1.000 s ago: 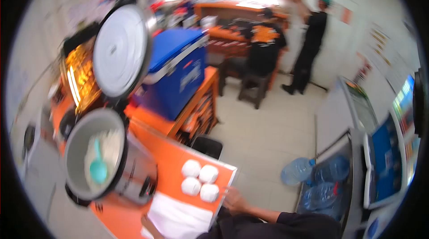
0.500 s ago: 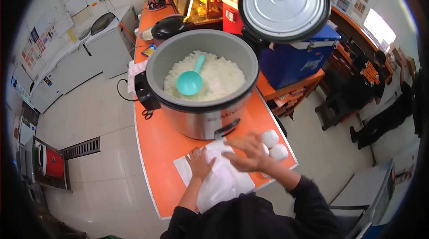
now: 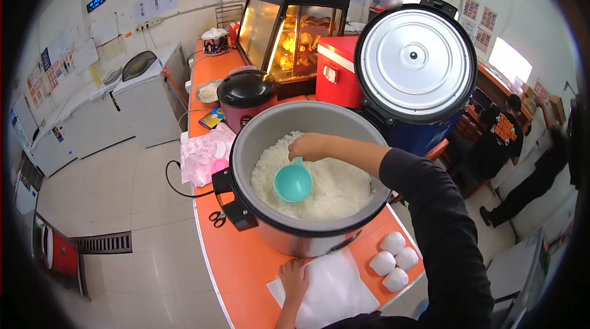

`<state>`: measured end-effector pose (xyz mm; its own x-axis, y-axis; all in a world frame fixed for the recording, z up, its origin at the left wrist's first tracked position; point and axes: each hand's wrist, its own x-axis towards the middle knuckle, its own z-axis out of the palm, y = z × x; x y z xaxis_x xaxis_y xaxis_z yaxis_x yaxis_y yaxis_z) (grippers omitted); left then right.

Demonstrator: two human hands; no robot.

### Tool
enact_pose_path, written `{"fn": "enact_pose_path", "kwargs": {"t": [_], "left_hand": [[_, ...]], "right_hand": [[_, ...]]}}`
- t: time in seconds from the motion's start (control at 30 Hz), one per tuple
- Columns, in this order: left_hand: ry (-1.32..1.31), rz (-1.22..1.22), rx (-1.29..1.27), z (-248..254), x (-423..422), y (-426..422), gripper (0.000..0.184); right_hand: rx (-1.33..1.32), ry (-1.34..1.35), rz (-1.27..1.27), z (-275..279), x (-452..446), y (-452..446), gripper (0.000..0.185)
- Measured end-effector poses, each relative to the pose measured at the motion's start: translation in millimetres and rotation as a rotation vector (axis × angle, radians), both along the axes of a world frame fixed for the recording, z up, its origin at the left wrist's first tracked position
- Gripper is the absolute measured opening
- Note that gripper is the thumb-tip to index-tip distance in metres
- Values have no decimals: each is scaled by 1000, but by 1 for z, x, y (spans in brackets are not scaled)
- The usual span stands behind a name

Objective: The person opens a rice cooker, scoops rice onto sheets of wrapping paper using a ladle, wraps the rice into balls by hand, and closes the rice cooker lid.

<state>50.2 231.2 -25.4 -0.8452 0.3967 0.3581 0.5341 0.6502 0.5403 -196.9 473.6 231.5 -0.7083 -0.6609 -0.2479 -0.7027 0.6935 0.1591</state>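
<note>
My right hand (image 3: 310, 146) reaches into the large rice cooker (image 3: 362, 129), its fingers closed round the handle of a teal scoop (image 3: 293, 182). The scoop's bowl rests on the white cooked rice (image 3: 344, 190). Below the cooker, my left hand (image 3: 294, 277) lies flat on the left edge of a stack of white paper sheets (image 3: 338, 286), fingers stretched out. Several white wrapped bundles (image 3: 383, 263) sit together to the right of the paper on the orange table (image 3: 246, 261).
The cooker's lid (image 3: 415, 61) stands raised. Behind are a small rice cooker (image 3: 247, 92), a red cooler box (image 3: 338, 74) and a lit food warmer (image 3: 295, 34). Scissors (image 3: 217, 219) and pink patterned wrap (image 3: 206, 157) lie at the left. Two people (image 3: 501, 135) are at the far right.
My right hand has moved up from above the paper into the cooker and taken hold of the scoop. My left hand stays on the paper. The view has tilted up.
</note>
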Motion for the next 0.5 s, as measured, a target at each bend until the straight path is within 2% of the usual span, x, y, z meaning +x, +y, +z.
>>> {"fn": "enact_pose_path", "kwargs": {"t": [0.07, 0.17, 0.33, 0.5], "left_hand": [[29, -42, 137, 1, -6, -12, 23], [-99, 60, 236, 27, -11, -32, 21], [18, 113, 368, 67, -40, -43, 18], [163, 159, 485, 99, -59, -46, 16]], "right_hand": [[107, -106, 10, -3, -6, -5, 21], [85, -13, 136, -16, -15, -3, 26], [108, -19, 243, -23, -21, -3, 23], [100, 96, 367, -6, -14, 1, 20]]}}
